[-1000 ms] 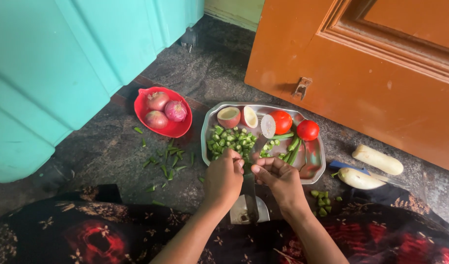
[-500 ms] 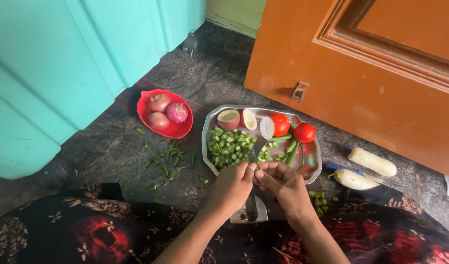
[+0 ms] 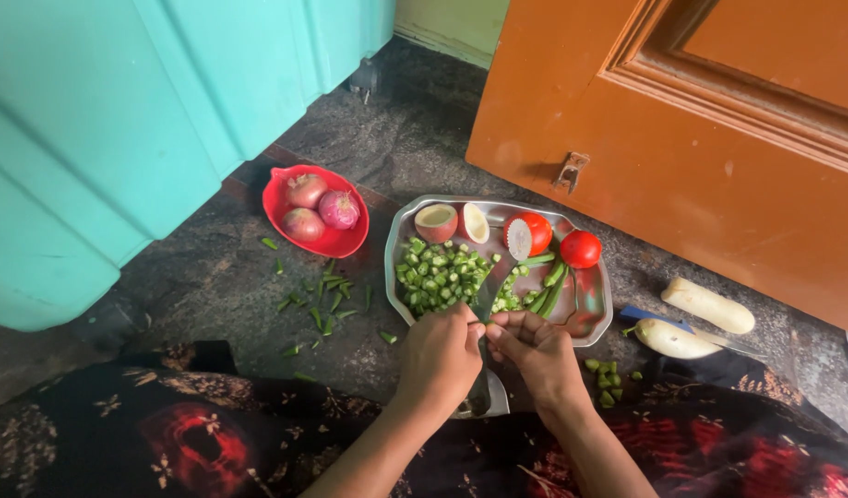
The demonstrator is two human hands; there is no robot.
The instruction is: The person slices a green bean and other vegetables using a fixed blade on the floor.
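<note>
My left hand [image 3: 440, 358] and my right hand [image 3: 535, 350] meet fingertip to fingertip over the near edge of a steel tray [image 3: 590, 318], pinching a green okra pod between them above an upright blade [image 3: 489, 392]. The tray holds a heap of chopped okra [image 3: 438, 272], whole okra pods [image 3: 549, 281], two tomatoes [image 3: 579, 248] and halved pieces of a pale vegetable [image 3: 436, 221]. The pod itself is mostly hidden by my fingers.
A red bowl [image 3: 286, 231] with three onions [image 3: 338, 209] sits left of the tray. Green trimmings [image 3: 322, 300] lie scattered on the stone floor. Two white radishes [image 3: 707, 305] lie at the right, by an orange door [image 3: 719, 138]. A teal barrel [image 3: 92, 157] stands at left.
The view has drifted slightly, and both hands stay at the blade. The fingertips have closed in toward each other on the pod.
</note>
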